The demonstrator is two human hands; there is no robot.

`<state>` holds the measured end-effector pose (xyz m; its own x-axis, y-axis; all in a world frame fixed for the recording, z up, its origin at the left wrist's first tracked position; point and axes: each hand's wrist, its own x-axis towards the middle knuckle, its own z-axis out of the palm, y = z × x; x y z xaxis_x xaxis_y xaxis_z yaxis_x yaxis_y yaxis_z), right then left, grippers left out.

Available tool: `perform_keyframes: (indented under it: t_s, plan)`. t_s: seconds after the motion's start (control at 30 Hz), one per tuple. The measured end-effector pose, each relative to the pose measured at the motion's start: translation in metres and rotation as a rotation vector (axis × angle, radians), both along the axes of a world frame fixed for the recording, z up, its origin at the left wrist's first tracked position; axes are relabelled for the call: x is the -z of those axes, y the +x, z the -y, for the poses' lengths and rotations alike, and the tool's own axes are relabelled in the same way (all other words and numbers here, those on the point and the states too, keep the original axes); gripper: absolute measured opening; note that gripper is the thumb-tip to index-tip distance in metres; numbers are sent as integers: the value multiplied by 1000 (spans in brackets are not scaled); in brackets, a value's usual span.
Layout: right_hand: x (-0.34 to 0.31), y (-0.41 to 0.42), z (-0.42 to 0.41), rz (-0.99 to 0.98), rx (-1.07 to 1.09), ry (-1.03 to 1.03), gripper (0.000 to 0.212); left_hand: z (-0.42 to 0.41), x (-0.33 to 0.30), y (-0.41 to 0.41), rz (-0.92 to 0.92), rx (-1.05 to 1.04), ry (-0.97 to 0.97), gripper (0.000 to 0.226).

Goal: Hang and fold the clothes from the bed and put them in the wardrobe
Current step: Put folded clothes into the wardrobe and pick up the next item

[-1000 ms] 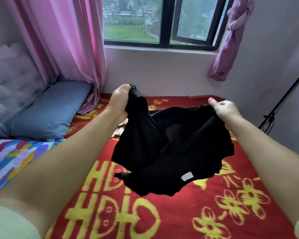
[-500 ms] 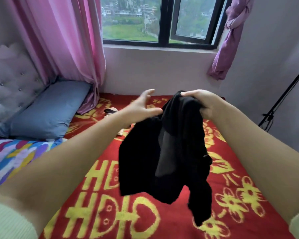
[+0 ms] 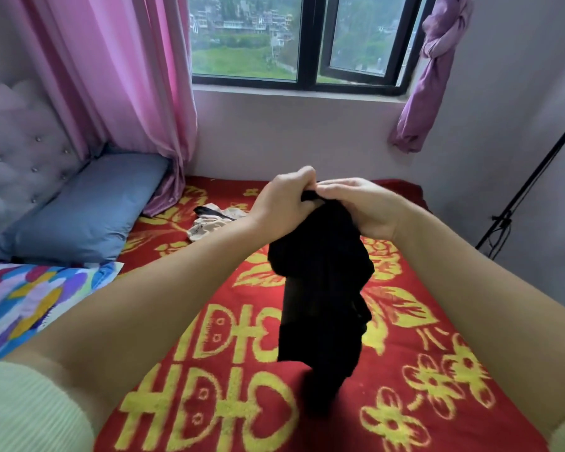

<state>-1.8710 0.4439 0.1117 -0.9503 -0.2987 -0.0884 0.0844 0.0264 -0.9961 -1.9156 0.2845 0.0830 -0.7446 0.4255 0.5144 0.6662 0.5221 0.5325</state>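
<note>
A black garment [image 3: 320, 298] hangs doubled over in the air above the bed [image 3: 405, 337], which is covered by a red blanket with yellow patterns. My left hand [image 3: 281, 207] and my right hand [image 3: 362, 207] meet at its top edge, both pinching the fabric, knuckles almost touching. The cloth's lower end dangles close to the blanket. A beige garment with black trim [image 3: 209, 220] lies crumpled on the bed beyond my left forearm.
A blue pillow [image 3: 82, 210] leans on the tufted headboard [image 3: 17, 158] at left, with a multicoloured cover [image 3: 30, 298] in front. Pink curtain [image 3: 128, 86] and window [image 3: 304, 44] stand behind the bed. A black stand [image 3: 529, 190] leans at the right wall.
The garment was stretched wide between my hands, then my left hand let go and came across. Now both hands hold the top together and the cloth hangs narrow.
</note>
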Motion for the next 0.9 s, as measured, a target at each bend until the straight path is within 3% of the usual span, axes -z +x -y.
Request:
perform_keyframes:
  t_s: [0.17, 0.27, 0.3, 0.43, 0.57, 0.73, 0.9]
  plan:
    - [46, 12, -1, 95, 7, -228, 36, -1, 16, 5, 158, -16, -139, 15]
    - [75, 18, 5, 115, -21, -92, 48, 1, 22, 4, 150, -76, -244, 24]
    - [85, 21, 8, 112, -36, 11, 51, 2, 21, 3, 142, -94, -213, 24]
    - [125, 31, 18, 112, 69, 357, 26, 21, -4, -8, 224, -89, 79, 19]
    - [121, 29, 18, 117, 64, 285, 22, 57, -15, -17, 330, -148, 322, 18]
    - [104, 19, 7, -148, 319, 347, 39, 103, -2, -27, 434, -440, 675, 24]
    - [66, 22, 2, -170, 232, 336, 28, 127, 23, -20, 506, -465, 665, 32]
